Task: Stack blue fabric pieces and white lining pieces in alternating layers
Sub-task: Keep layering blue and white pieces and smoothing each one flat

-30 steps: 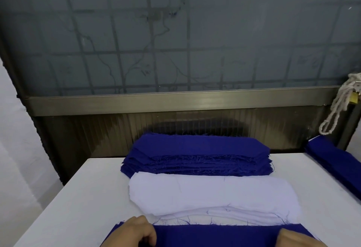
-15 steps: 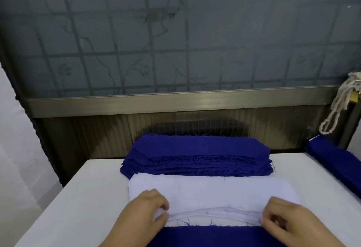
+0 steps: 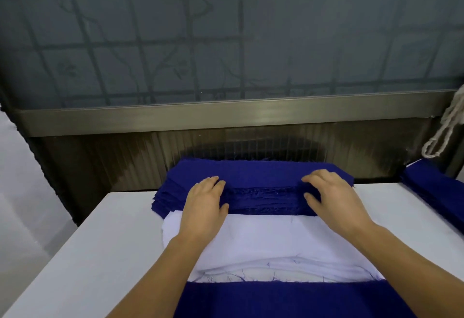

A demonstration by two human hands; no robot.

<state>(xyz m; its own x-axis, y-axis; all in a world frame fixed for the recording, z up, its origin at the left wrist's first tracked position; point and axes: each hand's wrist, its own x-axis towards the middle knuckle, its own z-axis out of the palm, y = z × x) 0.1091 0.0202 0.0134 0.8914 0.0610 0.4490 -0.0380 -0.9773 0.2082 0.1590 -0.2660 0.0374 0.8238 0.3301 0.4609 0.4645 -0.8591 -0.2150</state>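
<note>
— Where's the blue fabric stack (image 3: 251, 174)?
— At the far edge of the white surface (image 3: 100, 255), just behind the white lining pile (image 3: 271, 239).
— And the hands?
— Left hand (image 3: 204, 199) and right hand (image 3: 329, 194) both grasp its near top edge, thumbs beneath.
— Anything else?
— Another blue piece (image 3: 288, 300) nearest; more blue fabric (image 3: 437, 187) far right.

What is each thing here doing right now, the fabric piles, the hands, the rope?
Far blue stack: piled high, front edges frayed, both hands on it.
White lining pile: lying flat between the two blue lots, near edge rumpled.
Near blue fabric: flat at the table's front edge.
Side blue pile: lying untouched at right.
Left hand: fingers on the far stack's top, thumb at its front edge.
Right hand: likewise.
Rope: hanging looped.
</note>
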